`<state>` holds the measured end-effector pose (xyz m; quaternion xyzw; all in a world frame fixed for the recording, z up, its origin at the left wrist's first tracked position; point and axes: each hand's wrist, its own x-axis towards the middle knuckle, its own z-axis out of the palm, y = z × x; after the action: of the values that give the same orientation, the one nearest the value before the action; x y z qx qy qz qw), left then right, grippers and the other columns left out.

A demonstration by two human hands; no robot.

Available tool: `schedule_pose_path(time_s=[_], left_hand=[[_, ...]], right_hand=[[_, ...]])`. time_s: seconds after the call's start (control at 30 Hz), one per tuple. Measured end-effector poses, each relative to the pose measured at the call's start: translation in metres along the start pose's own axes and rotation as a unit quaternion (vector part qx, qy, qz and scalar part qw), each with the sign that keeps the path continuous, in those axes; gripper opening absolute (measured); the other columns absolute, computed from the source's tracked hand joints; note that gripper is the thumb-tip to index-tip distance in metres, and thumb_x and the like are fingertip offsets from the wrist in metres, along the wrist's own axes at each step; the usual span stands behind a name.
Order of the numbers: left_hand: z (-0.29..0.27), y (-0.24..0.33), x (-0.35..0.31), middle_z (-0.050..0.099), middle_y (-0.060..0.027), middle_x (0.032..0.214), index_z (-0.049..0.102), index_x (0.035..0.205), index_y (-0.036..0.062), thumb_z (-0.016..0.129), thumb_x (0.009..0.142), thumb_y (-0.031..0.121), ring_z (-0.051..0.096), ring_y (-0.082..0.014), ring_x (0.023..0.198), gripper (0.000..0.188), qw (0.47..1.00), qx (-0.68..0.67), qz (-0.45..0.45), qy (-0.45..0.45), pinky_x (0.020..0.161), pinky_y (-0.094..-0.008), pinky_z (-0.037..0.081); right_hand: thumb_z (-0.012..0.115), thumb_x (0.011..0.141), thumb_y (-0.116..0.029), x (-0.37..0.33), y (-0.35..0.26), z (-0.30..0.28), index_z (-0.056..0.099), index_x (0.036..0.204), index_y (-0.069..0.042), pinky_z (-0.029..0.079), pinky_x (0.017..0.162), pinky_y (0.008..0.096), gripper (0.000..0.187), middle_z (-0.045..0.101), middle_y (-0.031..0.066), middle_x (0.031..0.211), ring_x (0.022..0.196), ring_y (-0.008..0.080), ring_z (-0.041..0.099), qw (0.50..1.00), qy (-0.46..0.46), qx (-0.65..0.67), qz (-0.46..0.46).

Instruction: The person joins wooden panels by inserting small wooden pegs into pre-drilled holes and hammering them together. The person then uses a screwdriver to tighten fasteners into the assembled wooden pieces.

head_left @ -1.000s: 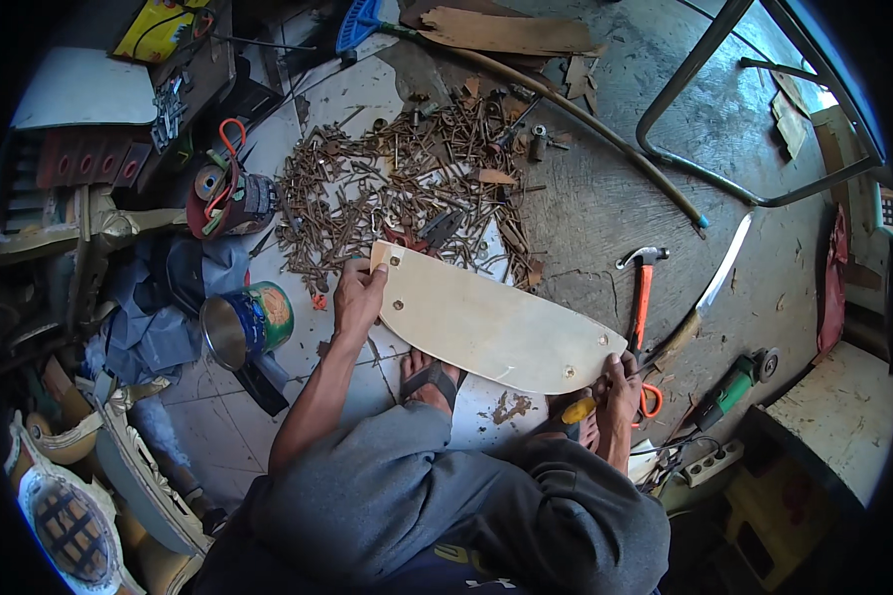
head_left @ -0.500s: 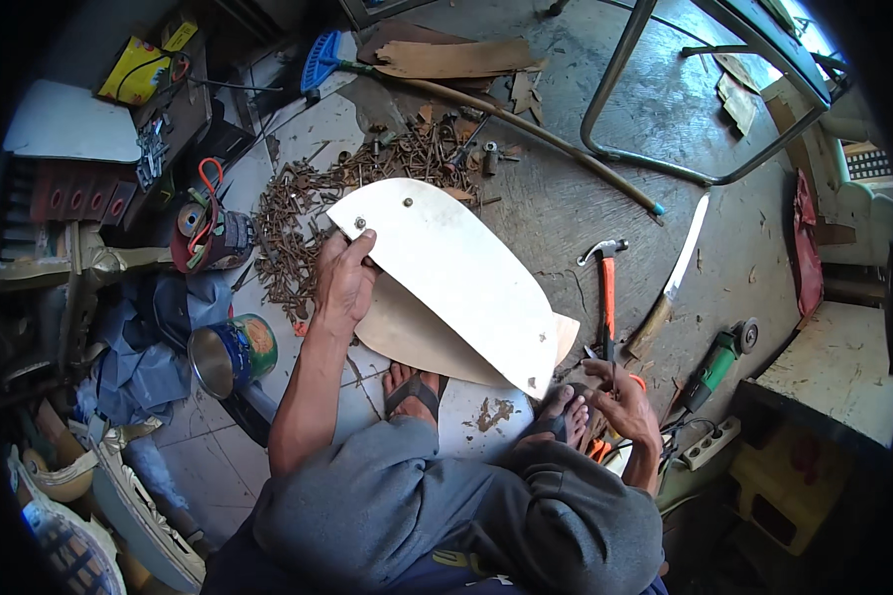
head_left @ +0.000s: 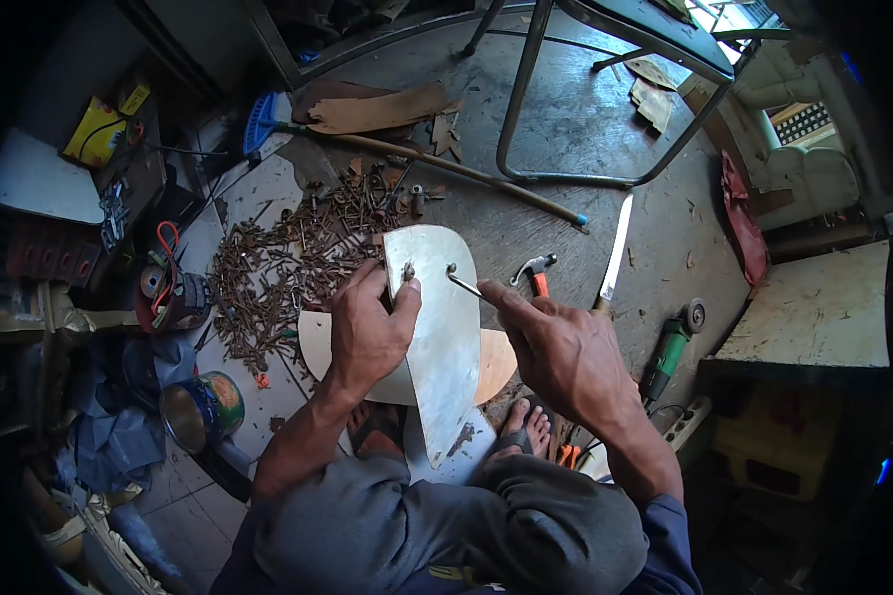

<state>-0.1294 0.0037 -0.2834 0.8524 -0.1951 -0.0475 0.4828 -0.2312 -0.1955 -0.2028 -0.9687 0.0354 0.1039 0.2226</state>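
Note:
My left hand [head_left: 372,327] grips the left edge of a white curved panel [head_left: 442,337], thumb on its face beside a metal fitting [head_left: 408,271]. The panel tilts over my feet, its rounded end up and narrow end down. My right hand [head_left: 575,362] is closed round a thin metal-shafted tool [head_left: 465,286]; its handle is hidden in the hand, so its exact kind cannot be told. The shaft's tip touches a second small fitting [head_left: 451,268] near the panel's right edge. Behind lies another pale curved panel [head_left: 495,365], partly covered.
A pile of rusty bolts and screws [head_left: 268,263] spreads at the left. An orange-handled hammer [head_left: 538,273], a long knife [head_left: 617,253] and a green angle grinder [head_left: 673,352] lie at right. A broom [head_left: 437,162] and metal-framed chair [head_left: 511,129] stand beyond; a tin [head_left: 203,409] sits left.
My right hand has come up from beside my right foot, bringing the tool to the panel's fitting. The white panel has turned more upright in my left hand. The whole view has shifted.

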Motion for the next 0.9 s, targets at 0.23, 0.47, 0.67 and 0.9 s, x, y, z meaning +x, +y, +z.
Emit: schedule_pose_path(time_s=[0.23,0.47,0.67,0.9], left_hand=[[0.005,-0.011,-0.009,0.07,-0.0204,0.099,0.068,0.107,-0.0035,0.063,0.088,0.011,0.07,-0.0369,0.089,0.024,1.0,-0.016,0.007,-0.014,0.081,-0.0436,0.054],[0.034,-0.035,-0.027,0.072,-0.0196,0.108,0.063,0.12,-0.0052,0.061,0.085,0.011,0.07,-0.0286,0.1,0.039,0.968,-0.186,-0.134,-0.106,0.092,-0.0386,0.053],[0.055,-0.055,-0.036,0.065,-0.0094,0.116,0.056,0.131,-0.0047,0.053,0.081,0.007,0.062,-0.0181,0.103,0.052,0.891,-0.322,-0.242,-0.211,0.09,-0.032,0.05],[0.061,-0.054,-0.042,0.062,-0.0057,0.102,0.06,0.123,-0.0031,0.054,0.083,0.015,0.06,-0.0142,0.084,0.044,0.87,-0.297,-0.281,-0.277,0.067,-0.0291,0.05]], right_hand=[[0.056,0.092,-0.011,0.01,0.019,0.025,0.063,0.136,-0.018,0.049,0.053,0.0466,0.045,0.065,0.0156,0.068,0.059,0.0331,0.067,0.995,-0.034,-0.096,0.013],[0.056,0.089,-0.012,0.012,0.033,0.047,0.064,0.136,-0.018,0.051,0.056,0.0484,0.048,0.066,0.0186,0.067,0.06,0.0352,0.068,0.995,-0.058,-0.078,0.024],[0.054,0.097,-0.017,0.011,0.043,0.056,0.069,0.13,-0.016,0.051,0.06,0.0501,0.036,0.065,0.0246,0.069,0.062,0.0392,0.067,0.996,-0.057,-0.065,0.031],[0.055,0.095,-0.015,0.007,0.053,0.058,0.07,0.13,-0.017,0.052,0.062,0.0497,0.039,0.066,0.0239,0.07,0.064,0.0379,0.069,0.993,-0.081,-0.075,0.039]])
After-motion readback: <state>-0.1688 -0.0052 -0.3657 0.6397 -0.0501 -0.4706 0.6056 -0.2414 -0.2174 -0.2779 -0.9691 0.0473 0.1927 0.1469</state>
